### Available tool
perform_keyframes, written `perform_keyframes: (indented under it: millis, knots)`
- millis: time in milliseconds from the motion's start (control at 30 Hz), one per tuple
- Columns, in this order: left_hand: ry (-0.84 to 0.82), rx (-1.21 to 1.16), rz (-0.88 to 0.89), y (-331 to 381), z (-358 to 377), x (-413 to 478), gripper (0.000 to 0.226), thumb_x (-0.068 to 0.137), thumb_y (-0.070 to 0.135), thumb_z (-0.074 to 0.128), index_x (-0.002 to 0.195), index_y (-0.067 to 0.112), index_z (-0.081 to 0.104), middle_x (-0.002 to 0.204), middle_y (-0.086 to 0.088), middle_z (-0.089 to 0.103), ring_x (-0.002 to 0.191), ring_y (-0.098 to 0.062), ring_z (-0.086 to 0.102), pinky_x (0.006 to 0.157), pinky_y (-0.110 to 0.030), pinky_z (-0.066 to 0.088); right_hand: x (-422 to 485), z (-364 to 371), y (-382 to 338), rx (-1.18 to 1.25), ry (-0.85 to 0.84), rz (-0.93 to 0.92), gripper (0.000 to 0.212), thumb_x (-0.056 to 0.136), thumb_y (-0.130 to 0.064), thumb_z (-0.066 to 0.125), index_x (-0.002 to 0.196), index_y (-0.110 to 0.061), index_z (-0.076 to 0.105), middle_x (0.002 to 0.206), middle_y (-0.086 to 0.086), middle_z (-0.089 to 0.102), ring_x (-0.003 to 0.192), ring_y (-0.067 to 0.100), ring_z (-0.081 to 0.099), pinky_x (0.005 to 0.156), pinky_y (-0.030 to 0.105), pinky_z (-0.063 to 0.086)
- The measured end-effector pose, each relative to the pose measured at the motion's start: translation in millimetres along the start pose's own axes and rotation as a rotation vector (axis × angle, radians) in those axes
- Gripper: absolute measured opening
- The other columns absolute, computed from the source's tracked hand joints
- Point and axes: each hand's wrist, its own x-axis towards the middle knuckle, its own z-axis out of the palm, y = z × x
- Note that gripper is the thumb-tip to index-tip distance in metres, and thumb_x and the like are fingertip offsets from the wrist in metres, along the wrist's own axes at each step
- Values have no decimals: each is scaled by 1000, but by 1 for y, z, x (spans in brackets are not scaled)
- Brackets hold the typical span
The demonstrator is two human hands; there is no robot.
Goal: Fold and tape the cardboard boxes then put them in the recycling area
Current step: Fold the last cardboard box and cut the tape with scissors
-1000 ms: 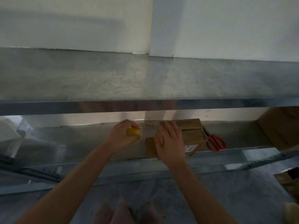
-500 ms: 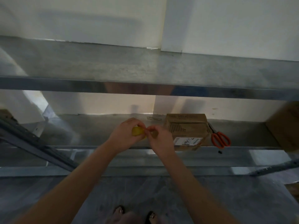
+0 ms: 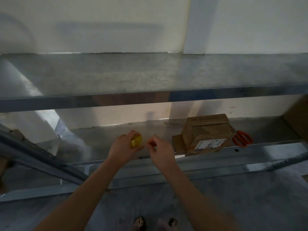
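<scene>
A small brown cardboard box (image 3: 207, 134) with a white shipping label lies on the lower metal shelf (image 3: 103, 134), one flap sticking out at its left. My left hand (image 3: 123, 147) grips a yellow tape roll (image 3: 137, 141) above the shelf's front edge, left of the box. Close beside the roll, my right hand (image 3: 160, 150) has thumb and forefinger pinched together, apparently on the tape's free end; the tape itself is too thin to make out. Neither hand touches the box.
Orange-handled scissors (image 3: 242, 139) lie on the shelf just right of the box. A larger cardboard piece (image 3: 298, 117) stands at the far right. An upper metal shelf (image 3: 150, 75) overhangs. A slanted metal rail (image 3: 38, 154) crosses the left. My feet in sandals (image 3: 155, 223) stand on the floor.
My right hand left the box top and came to the tape roll, then drew slightly right of it. The box now lies farther right in view, label facing front.
</scene>
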Motion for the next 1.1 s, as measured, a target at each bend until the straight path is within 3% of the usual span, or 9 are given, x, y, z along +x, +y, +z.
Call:
perform_keyframes:
  millis: [67, 167, 267, 367, 433, 500, 733, 900, 1100]
  knots:
    - [19, 95, 35, -14, 0, 0, 46, 77, 54, 71, 117, 34, 59, 97, 2, 69, 88, -22, 60, 77, -31, 40, 0, 8, 1, 29, 6, 35, 10, 89, -15, 68, 84, -22, 63, 81, -8, 67, 71, 1, 55, 64, 0, 36]
    - [-6, 282, 96, -34, 3, 4, 53, 81, 58, 63, 127, 33, 58, 111, 5, 69, 98, -21, 59, 90, -34, 33, 2, 22, 3, 15, -23, 77, 12, 91, -18, 67, 84, -25, 61, 80, -11, 64, 70, -2, 55, 62, 2, 37]
    - [-127, 360, 109, -52, 8, 10, 58, 87, 63, 47, 138, 37, 46, 125, 8, 62, 111, -18, 51, 94, -33, 26, 9, 36, 8, 8, -45, 150, 3, 92, -21, 66, 90, -18, 66, 85, -6, 67, 75, 5, 58, 62, 5, 36]
    - [-310, 317, 119, -68, 20, 5, 78, 79, 75, 17, 148, 39, 26, 143, 11, 44, 127, -15, 39, 98, -31, 19, 19, 39, 23, -13, -63, 258, 7, 93, -18, 64, 95, -13, 68, 92, 2, 70, 83, 13, 61, 67, 14, 37]
    - [-338, 261, 122, -76, 29, 2, 65, 92, 64, 27, 151, 38, 17, 149, 8, 37, 132, -16, 34, 101, -31, 18, 24, 38, 32, -31, -74, 295, 9, 93, -18, 65, 96, -12, 70, 95, 3, 72, 88, 15, 63, 73, 19, 41]
    - [-291, 252, 127, -80, 32, 4, 57, 97, 53, 36, 150, 37, 23, 147, 6, 41, 132, -17, 36, 101, -31, 20, 27, 40, 38, -32, -83, 301, 8, 91, -18, 67, 95, -12, 71, 95, 4, 73, 89, 17, 65, 76, 22, 44]
    - [-174, 251, -37, -76, 53, 12, 58, 80, 56, 64, 135, 49, 45, 131, 13, 57, 121, -19, 50, 91, -34, 31, 19, 63, 63, -82, -126, 478, 12, 93, -22, 63, 98, -11, 68, 99, 6, 72, 94, 22, 65, 70, 21, 35]
    - [-175, 217, -65, -78, 80, 13, 64, 87, 47, 60, 143, 51, 30, 121, 1, 51, 119, -24, 46, 91, -36, 37, 24, 59, 84, -106, -117, 567, 16, 93, -22, 64, 102, -10, 69, 104, 8, 72, 98, 23, 65, 74, 23, 41]
    - [-203, 333, -30, -79, 80, 12, 62, 92, 49, 49, 146, 52, 18, 133, 0, 38, 124, -25, 38, 94, -38, 34, 22, 63, 86, -227, -94, 549, 13, 92, -30, 63, 100, -21, 65, 96, 2, 72, 92, 24, 67, 68, 27, 43]
